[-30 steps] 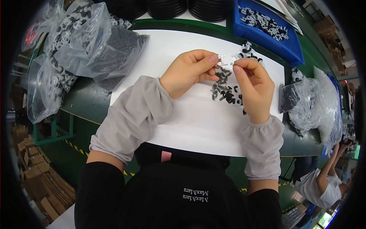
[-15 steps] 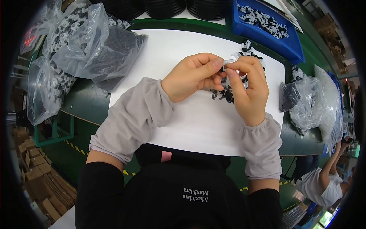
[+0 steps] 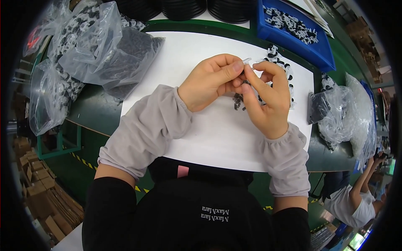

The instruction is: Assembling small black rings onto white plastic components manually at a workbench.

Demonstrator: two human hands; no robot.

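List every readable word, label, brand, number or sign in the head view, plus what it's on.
Black top: two short lines of white lettering, upside down in view; wording withheld, I don't copy printed text.
Far-left clear bag: red patch, too blurred to tell if it's print.
Brown cartons: no text legible.
Blue bin: no text visible.
Small white part in the left hand: none I can make out.

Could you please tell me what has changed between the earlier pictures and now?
The right hand has moved left, bringing its fingertips up to the small white part; whether it grips anything is unclear. The left hand stayed nearly in place, pinching that part. The blue bin and plastic bags stayed put.
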